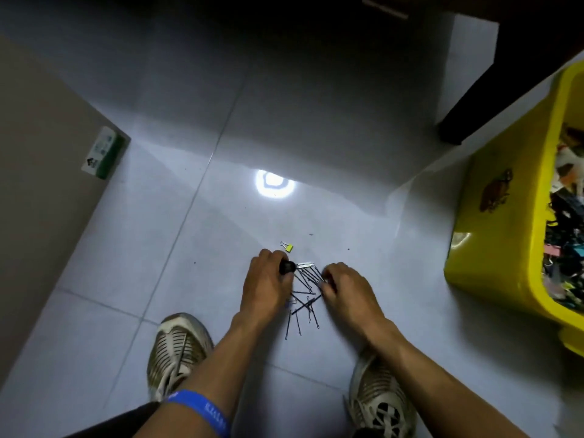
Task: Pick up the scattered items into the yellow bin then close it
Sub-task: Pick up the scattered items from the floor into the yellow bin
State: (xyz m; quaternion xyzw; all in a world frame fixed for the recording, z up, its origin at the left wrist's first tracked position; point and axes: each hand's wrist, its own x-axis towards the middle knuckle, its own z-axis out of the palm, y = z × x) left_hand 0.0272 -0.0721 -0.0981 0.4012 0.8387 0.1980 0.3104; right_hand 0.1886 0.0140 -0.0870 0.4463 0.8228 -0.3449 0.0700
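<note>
Several black hairpins (pixel 304 306) lie scattered on the white tile floor between my hands. My left hand (pixel 268 281) grips a small black item (pixel 287 267) with a silver piece sticking out to its right. My right hand (pixel 343 284) pinches a bunch of black hairpins at its fingertips. A small yellow binder clip (pixel 287 246) lies just beyond my left hand. The open yellow bin (pixel 502 222) stands at the right, full of mixed small items; no lid is in view.
My two worn sneakers (pixel 177 349) flank the pile. A grey cabinet side (pixel 38 153) with a green-white box (pixel 102 153) stands at the left. A dark furniture leg (pixel 474 99) rises behind the bin. A lamp glare (pixel 274 186) shines on the tiles.
</note>
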